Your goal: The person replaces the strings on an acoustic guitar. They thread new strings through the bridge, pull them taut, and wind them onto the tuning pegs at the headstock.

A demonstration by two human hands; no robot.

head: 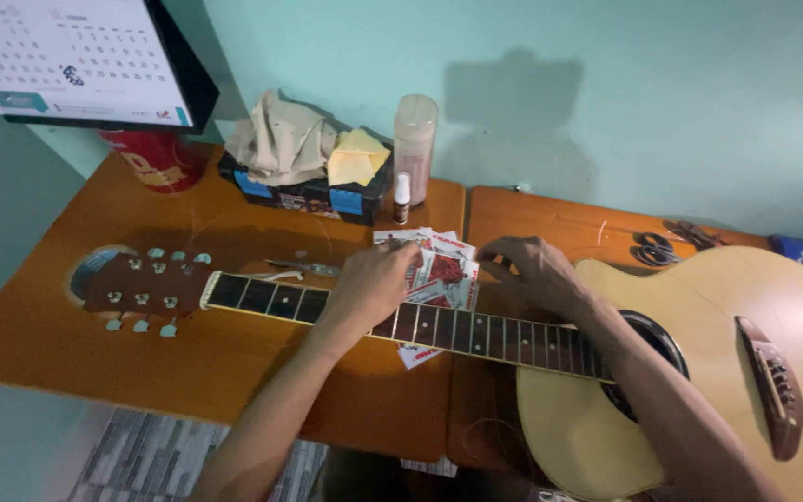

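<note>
An acoustic guitar (755, 400) lies flat across two orange tables, its headstock (146, 284) to the left and its neck (476, 333) running right to the pale body. Several red-and-white string packets (446, 271) are spread on the table just beyond the neck. My left hand (369, 284) reaches over the fretboard and rests on the packets, fingers curled. My right hand (533, 270) touches the right edge of the same packets, fingers bent and spread. Whether either hand pinches a packet is hidden.
Behind the packets stand a small dropper bottle (402, 198), a tall frosted container (415, 144) and a dark box (309, 191) with crumpled cloths. A red tin (155, 163) sits under a calendar (76, 60). Scissors (654, 249) lie at right. A gap (467, 223) separates the tables.
</note>
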